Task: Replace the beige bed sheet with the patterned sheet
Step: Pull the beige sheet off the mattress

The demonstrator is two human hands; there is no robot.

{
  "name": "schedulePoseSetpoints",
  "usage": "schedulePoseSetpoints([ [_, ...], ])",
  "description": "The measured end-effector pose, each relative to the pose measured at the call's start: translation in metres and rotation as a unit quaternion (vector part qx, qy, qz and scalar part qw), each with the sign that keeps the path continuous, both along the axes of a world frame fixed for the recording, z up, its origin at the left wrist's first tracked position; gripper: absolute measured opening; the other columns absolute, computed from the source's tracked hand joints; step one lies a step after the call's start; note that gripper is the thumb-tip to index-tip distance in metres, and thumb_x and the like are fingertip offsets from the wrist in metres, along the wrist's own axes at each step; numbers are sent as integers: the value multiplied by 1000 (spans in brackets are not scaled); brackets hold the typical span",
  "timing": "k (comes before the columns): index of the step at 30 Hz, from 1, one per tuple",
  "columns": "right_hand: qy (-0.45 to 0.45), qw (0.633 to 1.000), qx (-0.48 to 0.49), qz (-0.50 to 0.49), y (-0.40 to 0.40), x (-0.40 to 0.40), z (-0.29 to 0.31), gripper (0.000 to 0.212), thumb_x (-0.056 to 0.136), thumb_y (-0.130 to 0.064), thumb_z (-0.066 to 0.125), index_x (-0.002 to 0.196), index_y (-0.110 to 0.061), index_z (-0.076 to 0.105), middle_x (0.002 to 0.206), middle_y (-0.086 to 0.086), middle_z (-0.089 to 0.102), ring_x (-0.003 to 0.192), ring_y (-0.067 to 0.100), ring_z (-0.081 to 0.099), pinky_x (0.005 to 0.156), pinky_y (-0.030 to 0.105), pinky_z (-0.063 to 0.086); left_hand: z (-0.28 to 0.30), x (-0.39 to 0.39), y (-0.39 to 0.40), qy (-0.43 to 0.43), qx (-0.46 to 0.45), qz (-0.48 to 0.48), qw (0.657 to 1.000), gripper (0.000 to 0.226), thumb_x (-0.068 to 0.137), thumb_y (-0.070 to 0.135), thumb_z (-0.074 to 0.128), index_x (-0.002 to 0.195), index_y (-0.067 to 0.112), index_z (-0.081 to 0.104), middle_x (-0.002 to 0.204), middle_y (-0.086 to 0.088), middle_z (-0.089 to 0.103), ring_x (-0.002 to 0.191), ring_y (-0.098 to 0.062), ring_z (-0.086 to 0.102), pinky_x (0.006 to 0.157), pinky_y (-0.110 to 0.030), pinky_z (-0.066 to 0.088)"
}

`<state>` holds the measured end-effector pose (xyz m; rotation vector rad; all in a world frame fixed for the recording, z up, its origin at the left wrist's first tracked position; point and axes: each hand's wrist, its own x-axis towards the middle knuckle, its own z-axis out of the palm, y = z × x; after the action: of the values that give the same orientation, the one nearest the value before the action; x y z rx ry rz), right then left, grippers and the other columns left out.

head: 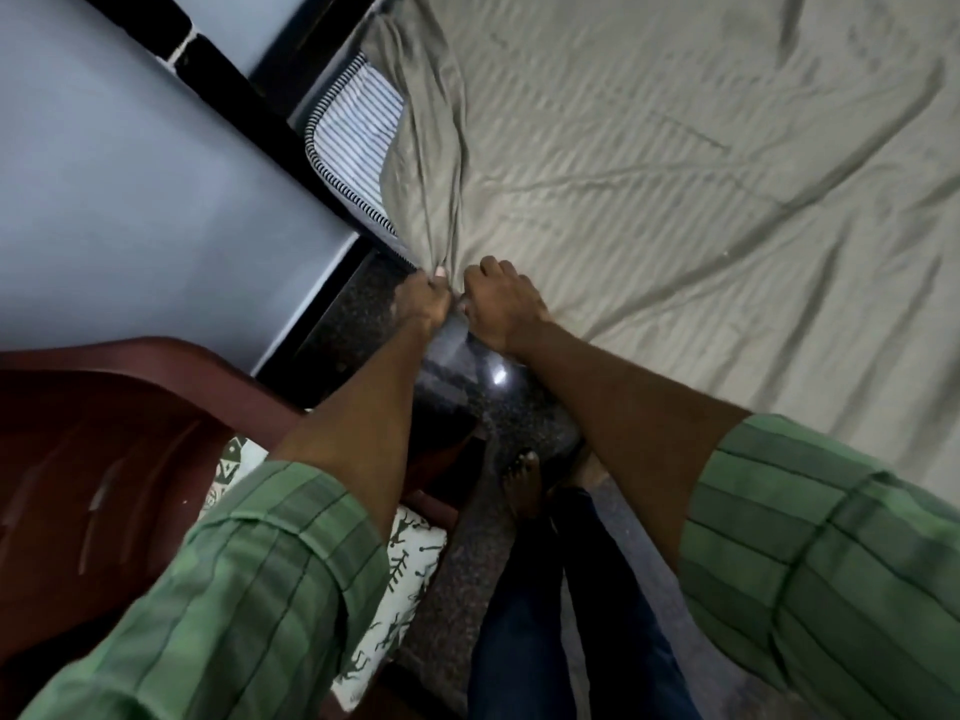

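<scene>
Far to the left of the fingers stands a dark red chair [104,459], and on its seat lies the folded patterned sheet [410,558], white with dark figures, well apart from both hands and partly hidden under a green sleeve [249,589]. Above and left of the fingers the striped mattress [353,132] shows bare where the cover has come off its corner. The left hand [423,304] has its fingers curled tight around a bunch of the beige sheet [649,148] at that corner. Just beside it, nearly touching, the right hand [501,304] grips the same gathered edge, knuckles up and fingers closed on the cloth. To the right of the fingers the beige sheet spreads wrinkled over the rest of the bed. Below the hands a bare foot [522,483] rests on the dark speckled floor [457,589].
</scene>
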<state>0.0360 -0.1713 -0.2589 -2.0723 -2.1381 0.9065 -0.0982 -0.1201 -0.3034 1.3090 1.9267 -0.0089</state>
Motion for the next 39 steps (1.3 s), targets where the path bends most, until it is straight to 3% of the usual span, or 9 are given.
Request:
schedulePoseSetpoints([
  [10, 84, 967, 28, -240, -56, -15, 35, 83, 58, -61, 79, 119, -14, 46, 116, 5, 56, 112, 31, 54, 90, 47, 48, 73, 25, -26, -227, -195, 186, 936, 49, 107, 44, 37, 109, 8, 70, 93, -16, 75, 60, -24, 71, 46, -21, 49],
  [14, 116, 955, 47, -268, -76, -9, 40, 84, 58, -74, 74, 113, -14, 52, 111, 6, 58, 108, 30, 53, 88, 46, 43, 105, 27, -20, -369, -245, 249, 861, 43, 108, 29, 36, 106, 4, 70, 98, -15, 77, 71, -24, 75, 59, -36, 62],
  [19, 106, 939, 45, -324, -80, 17, 46, 39, 85, -11, 62, 124, -9, 61, 110, 19, 67, 102, 43, 63, 85, 49, 48, 119, 54, -22, -570, -187, 436, 671, 42, 111, 32, 37, 115, 1, 66, 107, -16, 75, 107, -25, 70, 100, -48, 53],
  [20, 123, 917, 13, -379, -76, 25, 53, 38, 85, -13, 61, 123, -12, 59, 110, 20, 68, 102, 43, 64, 85, 48, 50, 116, 62, -30, -574, -176, 428, 676, 44, 109, 39, 41, 115, 4, 66, 102, -13, 76, 104, -21, 70, 99, -44, 53],
  [23, 126, 865, 2, -485, -70, 66, 71, 35, 84, -16, 60, 119, -15, 56, 106, 22, 68, 100, 43, 64, 80, 46, 50, 103, 90, -74, -476, -174, 217, 834, 35, 98, 46, 61, 105, 13, 71, 84, -3, 72, 74, -13, 68, 72, -28, 53],
  [28, 136, 893, 34, -429, -59, 135, 95, 49, 76, -26, 40, 119, -14, 60, 109, 22, 68, 106, 42, 64, 86, 44, 49, 85, 145, -150, -296, -211, -156, 918, 41, 82, 18, 82, 119, 12, 65, 113, -6, 73, 107, -22, 68, 99, -45, 55],
  [32, 161, 932, -32, -323, -80, 157, 94, 35, 81, -39, 61, 106, -15, 63, 108, 10, 69, 105, 32, 65, 79, 31, 42, 94, 193, -174, -202, -197, -100, 954, 26, 102, 27, 57, 113, 5, 67, 109, -17, 69, 109, -32, 64, 97, -44, 53],
  [35, 142, 908, -13, -394, -135, 151, 79, 43, 79, -54, 62, 100, -17, 62, 101, 8, 66, 100, 31, 62, 82, 36, 46, 117, 213, -179, -314, -248, 2, 916, 15, 90, 33, 66, 91, 22, 57, 94, 0, 57, 88, -18, 60, 82, -32, 53],
  [39, 24, 755, 3, -656, -219, 123, 48, 41, 94, -38, 51, 106, -1, 62, 110, 24, 63, 110, 42, 58, 95, 49, 43, 96, 221, -187, -240, -257, 148, 925, 43, 103, 48, 51, 93, 9, 65, 89, -11, 72, 69, -21, 71, 63, -32, 61],
])
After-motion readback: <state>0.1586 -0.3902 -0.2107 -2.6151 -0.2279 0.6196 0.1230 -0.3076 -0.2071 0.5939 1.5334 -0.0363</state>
